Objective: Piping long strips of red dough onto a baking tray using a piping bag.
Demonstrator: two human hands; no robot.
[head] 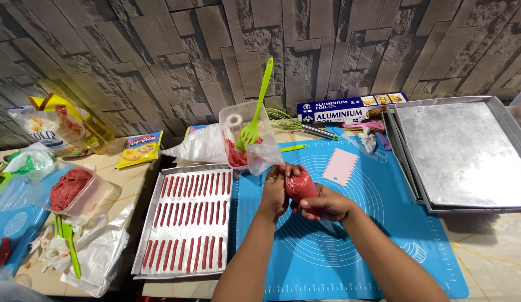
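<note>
Centrally, both hands gripping piping bag, mat open

Piping bag: clear, red dough inside. Mat: blue w/ white concentric circles & ruler marks. Tray: silver, rows of red strips. Scraper: pale pink. Spatula: lime green. Wall: grey stone pattern.

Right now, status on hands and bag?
Left hand grips the piping bag top. Right hand squeezes its red-filled body. Blue mat beneath; full tray alongside.
</note>
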